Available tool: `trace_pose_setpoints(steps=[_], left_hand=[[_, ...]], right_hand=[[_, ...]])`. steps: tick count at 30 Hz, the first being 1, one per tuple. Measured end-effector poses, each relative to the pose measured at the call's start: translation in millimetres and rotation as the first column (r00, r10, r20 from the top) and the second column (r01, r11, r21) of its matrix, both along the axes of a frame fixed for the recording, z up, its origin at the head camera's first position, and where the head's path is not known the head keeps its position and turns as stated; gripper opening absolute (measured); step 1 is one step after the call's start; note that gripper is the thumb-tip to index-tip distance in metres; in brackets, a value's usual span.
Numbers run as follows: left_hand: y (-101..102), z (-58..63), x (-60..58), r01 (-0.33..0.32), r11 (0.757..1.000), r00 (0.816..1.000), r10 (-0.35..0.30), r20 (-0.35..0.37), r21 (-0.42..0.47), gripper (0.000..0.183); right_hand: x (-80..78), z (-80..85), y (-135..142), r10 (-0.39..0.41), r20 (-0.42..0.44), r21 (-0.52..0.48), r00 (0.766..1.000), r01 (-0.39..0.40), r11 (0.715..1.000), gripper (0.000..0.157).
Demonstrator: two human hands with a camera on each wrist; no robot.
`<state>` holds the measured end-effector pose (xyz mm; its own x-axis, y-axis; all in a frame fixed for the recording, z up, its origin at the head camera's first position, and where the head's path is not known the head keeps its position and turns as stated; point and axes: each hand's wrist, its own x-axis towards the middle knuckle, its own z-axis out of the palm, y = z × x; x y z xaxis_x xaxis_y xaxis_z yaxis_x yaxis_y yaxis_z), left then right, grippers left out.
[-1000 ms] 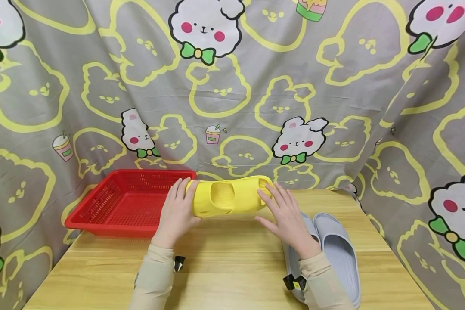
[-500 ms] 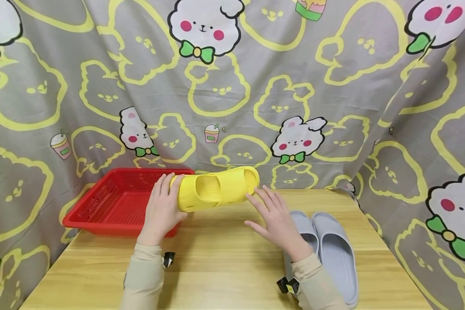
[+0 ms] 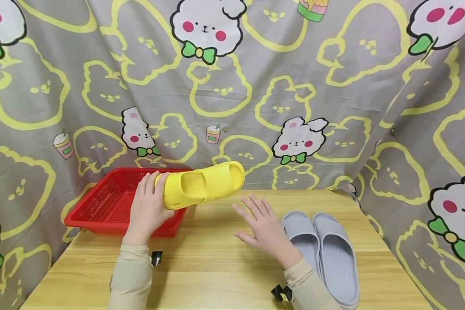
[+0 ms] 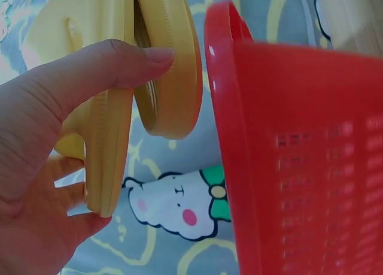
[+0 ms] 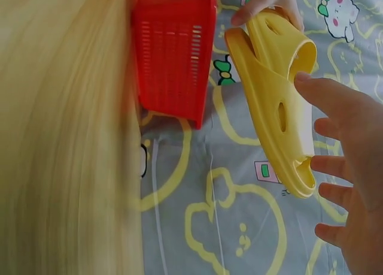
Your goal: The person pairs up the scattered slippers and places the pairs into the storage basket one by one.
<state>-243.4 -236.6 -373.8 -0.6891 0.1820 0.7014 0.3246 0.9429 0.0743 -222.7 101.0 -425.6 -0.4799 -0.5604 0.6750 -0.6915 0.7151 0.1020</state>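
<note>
A pair of yellow slippers [image 3: 218,181], tucked into each other, is held up above the table by my left hand [image 3: 145,211]. That hand grips the left end, with the thumb across the slippers [image 4: 109,137] in the left wrist view. The slippers tilt, their right end higher. My right hand [image 3: 265,226] hovers to the right with fingers spread, apart from them and holding nothing. In the right wrist view its fingers point toward the yellow slippers [image 5: 269,113]. A red perforated basket [image 3: 100,228] stands behind and beside my left hand.
Two grey slippers [image 3: 339,262] lie side by side at the right of the wooden table [image 3: 217,267], partly behind my right forearm. A patterned grey curtain [image 3: 232,116] hangs at the back and sides. The basket wall [image 4: 305,95] is close to the yellow slippers.
My left hand has carried the yellow slippers leftward toward the basket, their right end rising. My right hand has come off the slippers and shifted slightly left.
</note>
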Motion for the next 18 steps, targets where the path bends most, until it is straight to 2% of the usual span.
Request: trace_pose_setpoints(steps=[4,9,18], left_hand=[[-7.6,3.7,0.7,-0.006,1.0,1.0,0.006,0.001,-0.016,0.102],[-16.6,9.0,0.5,-0.003,0.998,0.999,0.001,-0.033,-0.059,0.101],[-31.7,18.7,-5.1,0.014,0.994,0.998,-0.02,-0.053,-0.107,0.104]], right_hand=[[2.7,-0.2,-3.5,-0.005,0.002,0.011,1.0,0.005,1.0,0.071],[7.0,1.0,-10.0,0.0,0.03,0.029,1.0,-0.001,1.0,0.072],[10.3,-2.8,-23.7,0.008,0.076,0.057,0.997,-0.012,0.998,0.073]])
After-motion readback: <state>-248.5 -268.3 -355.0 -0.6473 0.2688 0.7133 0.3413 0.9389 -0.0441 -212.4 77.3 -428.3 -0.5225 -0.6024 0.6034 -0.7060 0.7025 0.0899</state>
